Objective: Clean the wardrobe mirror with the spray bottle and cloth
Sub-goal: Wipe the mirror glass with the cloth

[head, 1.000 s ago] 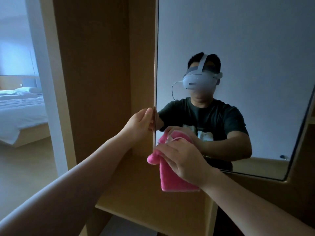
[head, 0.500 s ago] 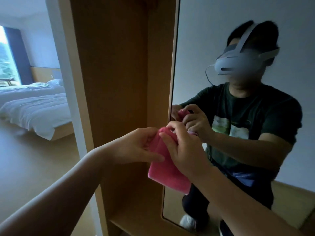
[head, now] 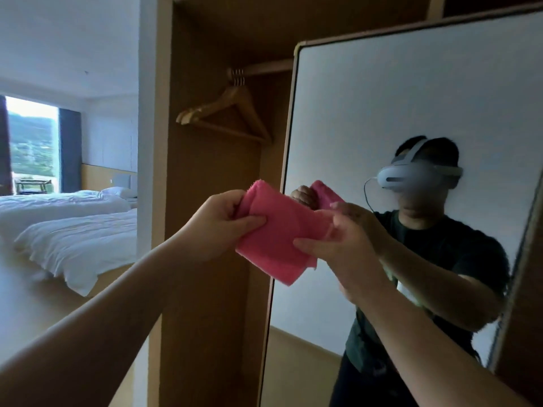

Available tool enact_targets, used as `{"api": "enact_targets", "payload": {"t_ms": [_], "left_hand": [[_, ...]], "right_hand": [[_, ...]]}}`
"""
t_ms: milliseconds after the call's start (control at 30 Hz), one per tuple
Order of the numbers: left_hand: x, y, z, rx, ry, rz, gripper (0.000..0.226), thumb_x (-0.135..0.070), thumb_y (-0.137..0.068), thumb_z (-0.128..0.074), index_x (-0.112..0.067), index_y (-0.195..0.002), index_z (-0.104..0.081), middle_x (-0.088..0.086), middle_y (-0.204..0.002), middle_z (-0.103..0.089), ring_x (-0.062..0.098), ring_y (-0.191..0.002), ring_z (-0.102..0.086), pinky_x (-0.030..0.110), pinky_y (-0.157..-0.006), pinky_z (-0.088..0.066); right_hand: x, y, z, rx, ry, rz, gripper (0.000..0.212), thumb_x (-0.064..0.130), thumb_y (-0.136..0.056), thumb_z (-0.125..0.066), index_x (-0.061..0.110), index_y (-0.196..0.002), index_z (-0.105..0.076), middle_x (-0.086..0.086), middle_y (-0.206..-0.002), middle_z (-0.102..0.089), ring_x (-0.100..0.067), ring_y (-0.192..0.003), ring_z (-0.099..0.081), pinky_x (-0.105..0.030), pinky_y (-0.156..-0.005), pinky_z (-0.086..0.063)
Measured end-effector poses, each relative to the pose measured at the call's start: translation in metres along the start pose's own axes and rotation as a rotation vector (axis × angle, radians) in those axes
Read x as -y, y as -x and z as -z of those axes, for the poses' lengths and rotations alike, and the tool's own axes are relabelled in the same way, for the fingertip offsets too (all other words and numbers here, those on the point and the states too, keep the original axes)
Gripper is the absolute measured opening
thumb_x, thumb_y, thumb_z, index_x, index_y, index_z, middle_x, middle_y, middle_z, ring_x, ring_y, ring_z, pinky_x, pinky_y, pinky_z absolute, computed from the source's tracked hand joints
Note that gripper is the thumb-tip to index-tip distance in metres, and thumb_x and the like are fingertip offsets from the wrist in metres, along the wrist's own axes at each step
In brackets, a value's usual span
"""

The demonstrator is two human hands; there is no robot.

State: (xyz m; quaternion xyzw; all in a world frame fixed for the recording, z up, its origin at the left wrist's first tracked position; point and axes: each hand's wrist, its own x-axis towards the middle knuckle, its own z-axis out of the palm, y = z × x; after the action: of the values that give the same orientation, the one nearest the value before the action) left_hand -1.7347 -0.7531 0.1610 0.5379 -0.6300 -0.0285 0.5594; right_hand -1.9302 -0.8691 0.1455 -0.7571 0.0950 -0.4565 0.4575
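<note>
Wardrobe [head: 205, 201] holds hangers [head: 229, 113] (wooden) | left hand [head: 217, 227], right hand [head: 340, 239]: each grip clutches cloth [head: 279, 230] | before mirror [head: 411, 98]

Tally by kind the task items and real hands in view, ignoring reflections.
pink cloth: 1
mirror: 1
hands: 2, the left hand and the right hand, each gripping an end of the cloth
Total: 4
No spray bottle shows in this view.
</note>
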Motion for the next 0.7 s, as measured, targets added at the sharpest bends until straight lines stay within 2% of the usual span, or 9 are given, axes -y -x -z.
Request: {"api": "enact_targets", "payload": {"t_ms": [33, 100, 200, 300, 400, 467, 567, 633, 700], "left_hand": [[-0.006, -0.003, -0.004, -0.026, 0.044, -0.017, 0.004, -0.02, -0.086, -0.068, -0.022, -0.089, -0.065, -0.008, -0.079, -0.07, 0.011, -0.072, -0.07, 0.017, -0.058, -0.053], [-0.018, -0.013, -0.013, -0.07, 0.101, -0.036, 0.006, -0.017, -0.086, -0.068, -0.016, -0.091, -0.064, -0.007, -0.078, -0.07, 0.011, -0.07, -0.069, 0.018, -0.058, -0.053], [-0.029, -0.033, -0.02, -0.098, 0.146, -0.042, 0.011, -0.014, -0.086, -0.069, -0.009, -0.095, -0.064, 0.002, -0.079, -0.07, 0.013, -0.071, -0.069, 0.023, -0.061, -0.057], [-0.034, -0.055, -0.017, -0.115, 0.102, -0.097, 0.014, -0.013, -0.086, -0.069, -0.009, -0.099, -0.067, 0.009, -0.088, -0.071, 0.021, -0.079, -0.07, 0.032, -0.069, -0.06], [-0.035, -0.08, -0.009, -0.118, 0.067, -0.18, 0.017, -0.011, -0.084, -0.071, -0.013, -0.1, -0.07, 0.007, -0.089, -0.073, 0.021, -0.083, -0.07, 0.037, -0.077, -0.059], [-0.036, -0.098, 0.001, -0.098, 0.081, -0.212, 0.022, -0.012, -0.081, -0.074, -0.013, -0.102, -0.069, 0.005, -0.091, -0.073, 0.02, -0.086, -0.07, 0.042, -0.081, -0.057], [-0.03, -0.124, 0.017, -0.102, 0.033, -0.266, 0.028, -0.024, -0.076, -0.079, -0.022, -0.101, -0.066, -0.005, -0.091, -0.07, 0.006, -0.082, -0.067, 0.028, -0.076, -0.056], [-0.023, -0.14, 0.027, -0.146, -0.001, -0.293, 0.023, -0.029, -0.077, -0.077, -0.031, -0.095, -0.063, -0.01, -0.089, -0.067, 0.002, -0.08, -0.064, 0.015, -0.067, -0.05], [-0.016, -0.156, 0.033, -0.197, -0.032, -0.291, 0.019, -0.029, -0.081, -0.074, -0.034, -0.091, -0.059, -0.012, -0.087, -0.064, 0.002, -0.078, -0.062, 0.012, -0.062, -0.044]], "right_hand": [[0.006, -0.002, 0.001, 0.004, -0.169, -0.033, 0.048, 0.01, -0.068, -0.082, 0.013, -0.112, -0.061, -0.007, -0.1, -0.072, -0.024, -0.094, -0.07, -0.034, -0.077, -0.059], [0.019, -0.008, -0.002, 0.05, -0.414, -0.086, 0.054, 0.015, -0.068, -0.08, 0.02, -0.117, -0.06, -0.009, -0.108, -0.07, -0.028, -0.098, -0.068, -0.04, -0.081, -0.058], [0.037, -0.024, -0.01, -0.005, -0.46, -0.09, 0.047, 0.015, -0.067, -0.082, 0.029, -0.108, -0.063, -0.008, -0.106, -0.071, -0.031, -0.096, -0.069, -0.05, -0.082, -0.057], [0.048, -0.047, -0.009, -0.142, -0.313, -0.07, 0.039, 0.011, -0.071, -0.082, 0.027, -0.103, -0.067, -0.008, -0.101, -0.073, -0.03, -0.093, -0.07, -0.053, -0.082, -0.057], [0.062, -0.073, -0.009, -0.235, -0.138, -0.002, 0.022, 0.009, -0.081, -0.072, 0.023, -0.098, -0.072, -0.002, -0.094, -0.075, -0.023, -0.091, -0.071, -0.044, -0.082, -0.058], [0.075, -0.091, -0.009, -0.29, 0.01, 0.071, 0.019, 0.01, -0.084, -0.068, 0.027, -0.09, -0.074, 0.0, -0.091, -0.075, -0.023, -0.092, -0.07, -0.042, -0.081, -0.058], [0.096, -0.115, -0.009, -0.358, 0.288, 0.188, 0.017, 0.014, -0.09, -0.06, 0.025, -0.096, -0.073, 0.003, -0.095, -0.072, -0.016, -0.094, -0.067, -0.043, -0.087, -0.056], [0.111, -0.129, -0.007, -0.405, 0.425, 0.284, 0.021, 0.01, -0.094, -0.054, 0.022, -0.101, -0.07, 0.006, -0.096, -0.069, -0.009, -0.093, -0.064, -0.036, -0.087, -0.055], [0.131, -0.143, -0.003, -0.461, 0.559, 0.38, 0.025, 0.006, -0.094, -0.052, 0.021, -0.105, -0.069, 0.01, -0.097, -0.066, -0.003, -0.093, -0.061, -0.026, -0.086, -0.053]]}}
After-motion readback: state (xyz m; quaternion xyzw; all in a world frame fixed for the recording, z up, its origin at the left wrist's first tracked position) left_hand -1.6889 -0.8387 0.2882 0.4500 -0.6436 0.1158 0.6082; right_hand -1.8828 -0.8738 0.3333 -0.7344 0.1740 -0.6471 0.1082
